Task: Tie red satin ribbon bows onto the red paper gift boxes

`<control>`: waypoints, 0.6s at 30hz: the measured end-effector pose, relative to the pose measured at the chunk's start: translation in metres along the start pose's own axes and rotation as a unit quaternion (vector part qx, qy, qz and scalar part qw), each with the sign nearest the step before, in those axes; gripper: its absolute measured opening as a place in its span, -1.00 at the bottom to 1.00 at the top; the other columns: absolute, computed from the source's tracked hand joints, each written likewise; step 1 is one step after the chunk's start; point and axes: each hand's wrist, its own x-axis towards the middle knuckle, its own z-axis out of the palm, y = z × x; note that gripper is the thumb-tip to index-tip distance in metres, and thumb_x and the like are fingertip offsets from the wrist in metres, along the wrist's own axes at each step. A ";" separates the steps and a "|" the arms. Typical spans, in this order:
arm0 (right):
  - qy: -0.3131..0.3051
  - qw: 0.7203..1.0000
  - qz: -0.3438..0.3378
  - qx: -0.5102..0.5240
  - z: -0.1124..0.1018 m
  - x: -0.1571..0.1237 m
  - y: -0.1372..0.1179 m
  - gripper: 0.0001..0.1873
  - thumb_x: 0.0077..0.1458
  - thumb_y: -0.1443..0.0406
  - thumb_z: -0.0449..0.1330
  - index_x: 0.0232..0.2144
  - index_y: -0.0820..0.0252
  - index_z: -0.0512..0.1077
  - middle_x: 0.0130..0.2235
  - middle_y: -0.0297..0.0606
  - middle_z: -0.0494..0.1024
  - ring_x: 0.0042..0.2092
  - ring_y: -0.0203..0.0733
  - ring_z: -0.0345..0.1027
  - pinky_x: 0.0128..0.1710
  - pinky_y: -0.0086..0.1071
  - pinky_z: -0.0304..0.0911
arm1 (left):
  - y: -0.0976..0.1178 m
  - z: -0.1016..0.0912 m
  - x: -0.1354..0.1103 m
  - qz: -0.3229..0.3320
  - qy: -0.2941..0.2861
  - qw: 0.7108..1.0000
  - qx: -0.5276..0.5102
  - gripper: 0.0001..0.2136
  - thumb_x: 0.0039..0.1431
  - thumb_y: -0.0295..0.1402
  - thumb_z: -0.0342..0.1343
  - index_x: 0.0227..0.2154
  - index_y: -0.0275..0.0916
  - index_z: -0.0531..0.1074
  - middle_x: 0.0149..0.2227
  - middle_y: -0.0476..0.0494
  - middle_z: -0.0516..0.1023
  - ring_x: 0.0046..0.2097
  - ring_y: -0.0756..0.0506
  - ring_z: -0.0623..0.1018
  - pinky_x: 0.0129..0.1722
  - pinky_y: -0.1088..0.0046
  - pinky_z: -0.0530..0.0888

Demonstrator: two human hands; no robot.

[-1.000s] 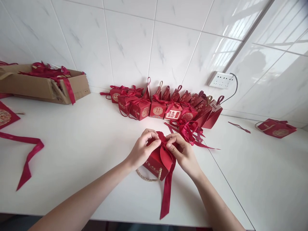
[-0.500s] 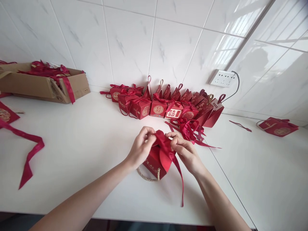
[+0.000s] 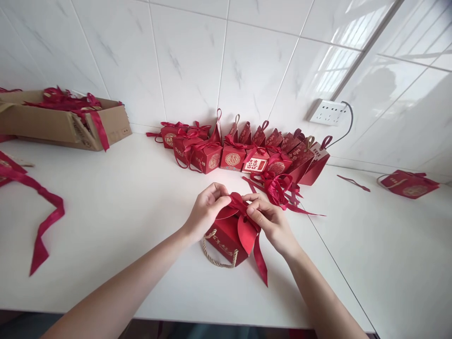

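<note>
A red gift box (image 3: 226,238) with gold lettering stands on the white table in front of me. Its petal-shaped top flaps are folded inward, and a twisted gold rope handle (image 3: 217,262) hangs down its near left side. Red ribbon (image 3: 260,264) lies across the flaps, with one tail trailing off the right side. My left hand (image 3: 207,209) pinches the ribbon at the far left of the top. With thumb and fingers closed, my right hand (image 3: 270,220) grips the ribbon on the right. Fingers hide part of the ribbon between them.
Behind the box stand several finished red boxes (image 3: 233,157) against the tiled wall. Loose ribbon (image 3: 277,188) lies piled in front of them. A cardboard box (image 3: 45,125) of ribbons sits at left, near a long ribbon (image 3: 49,216). Another red box (image 3: 409,184) rests at far right.
Both hands stay at the top of the box. The ribbon has been drawn narrower across the flaps, its right tail has shifted and shortened, and the box has turned slightly.
</note>
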 end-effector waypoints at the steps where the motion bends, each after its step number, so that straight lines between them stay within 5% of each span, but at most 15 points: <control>1: -0.003 1.000 -0.001 0.002 0.000 0.000 0.000 -0.65 0.07 0.02 0.15 -0.52 0.16 0.41 -0.11 -0.21 0.37 -0.20 -0.18 0.34 -0.28 -0.34 0.27 | 0.000 0.000 0.000 0.009 0.005 1.000 0.019 -0.87 -0.02 -0.35 0.13 -0.43 -0.24 0.29 -0.48 0.05 0.37 -0.45 0.05 0.38 -0.42 0.53 0.32; 8: 0.009 0.999 -0.034 -0.012 0.001 0.002 0.001 -0.77 0.02 0.13 0.24 -0.53 0.14 0.42 -0.14 -0.22 0.42 -0.09 -0.15 0.33 -0.12 -0.30 0.26 | 0.000 -0.003 0.000 0.058 0.023 0.997 0.043 -0.91 0.03 -0.34 0.11 -0.44 -0.24 0.37 -0.38 -0.01 0.44 -0.31 0.01 0.42 -0.25 0.48 0.35; 12: 0.029 0.999 -0.019 0.008 -0.002 0.002 0.004 -0.71 0.03 0.09 0.21 -0.55 0.16 0.41 -0.15 -0.20 0.44 -0.17 -0.13 0.37 -0.24 -0.31 0.28 | 0.001 -0.007 0.007 -0.011 0.006 0.996 -0.089 -0.89 -0.08 -0.35 0.15 -0.47 -0.25 0.37 -0.25 -0.06 0.47 -0.33 0.00 0.43 -0.26 0.44 0.38; 15: 0.023 0.999 -0.006 0.044 -0.005 0.000 0.008 -0.68 0.02 0.08 0.22 -0.58 0.19 0.38 -0.15 -0.18 0.45 -0.20 -0.11 0.40 -0.29 -0.34 0.31 | 0.002 -0.014 0.014 -0.083 0.063 0.963 -0.249 -0.84 -0.10 -0.30 0.06 -0.43 -0.25 0.36 -0.24 -0.13 0.46 -0.39 0.00 0.43 -0.30 0.40 0.40; 18: 0.005 0.998 -0.014 0.059 -0.008 0.000 0.011 -0.72 0.05 0.10 0.19 -0.54 0.16 0.41 -0.16 -0.19 0.48 -0.20 -0.10 0.43 -0.30 -0.39 0.35 | 0.004 -0.019 0.015 -0.067 0.125 0.963 -0.229 -0.81 -0.09 -0.28 0.02 -0.40 -0.25 0.36 -0.30 -0.12 0.43 -0.42 0.01 0.39 -0.35 0.44 0.38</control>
